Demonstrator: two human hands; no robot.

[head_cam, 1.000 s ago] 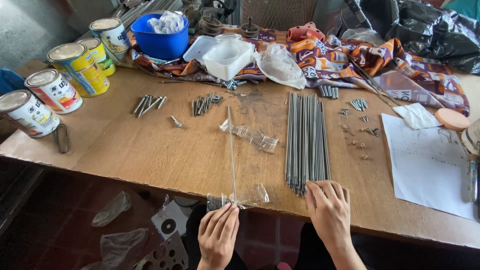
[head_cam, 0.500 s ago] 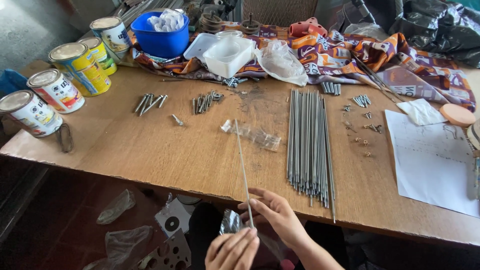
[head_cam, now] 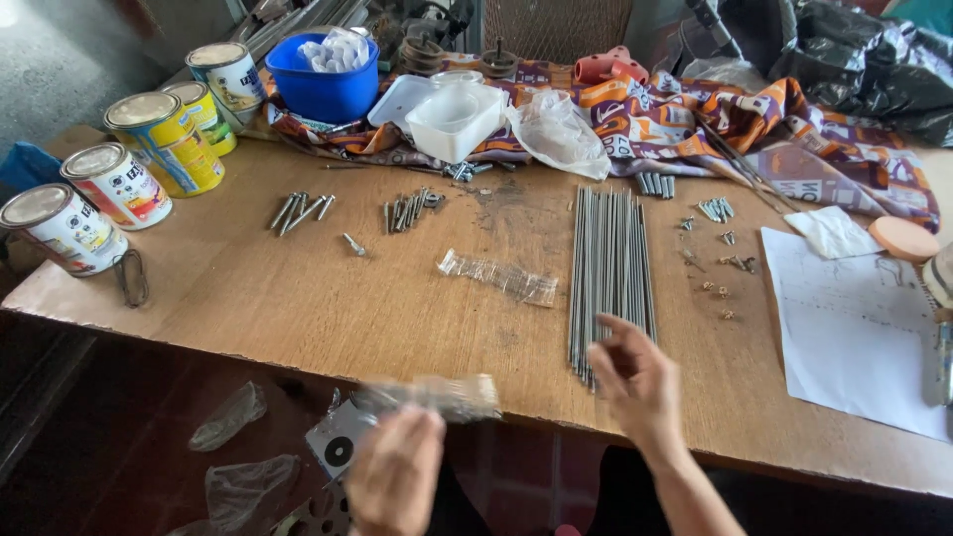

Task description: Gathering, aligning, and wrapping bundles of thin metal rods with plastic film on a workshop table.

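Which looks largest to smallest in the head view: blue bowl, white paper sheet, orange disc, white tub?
1. White paper sheet, though it lies nearer the camera.
2. Blue bowl.
3. White tub, not far behind the bowl.
4. Orange disc.

Five labelled round tins (head_cam: 119,184) at table's left edge, clear plastic wrapper (head_cam: 499,277) mid-table

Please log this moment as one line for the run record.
left hand: holds blurred clear plastic sleeve | right hand: open, over near end of long grey metal rods | surface: brown wooden table
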